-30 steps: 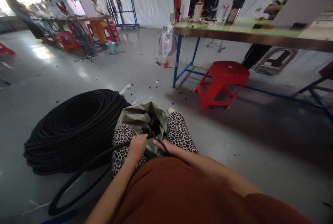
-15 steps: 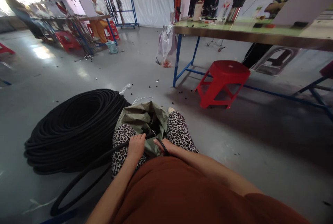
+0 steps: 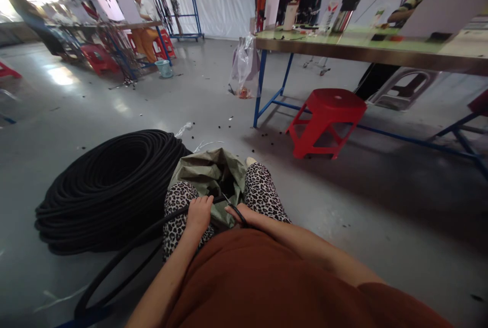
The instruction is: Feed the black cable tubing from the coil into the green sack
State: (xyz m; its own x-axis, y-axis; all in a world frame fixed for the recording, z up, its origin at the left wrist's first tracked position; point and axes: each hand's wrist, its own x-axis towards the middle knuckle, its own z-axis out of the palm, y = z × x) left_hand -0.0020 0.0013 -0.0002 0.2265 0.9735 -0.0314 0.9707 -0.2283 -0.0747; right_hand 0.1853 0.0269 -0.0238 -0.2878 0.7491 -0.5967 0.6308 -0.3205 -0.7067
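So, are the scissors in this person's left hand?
No, the right hand holds the scissors, while the left hand grips the black cord.

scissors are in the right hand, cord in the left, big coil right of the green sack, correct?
Not quite: the head view shows the big coil left of the green sack. The scissors are in the right hand, the cord in the left hand.
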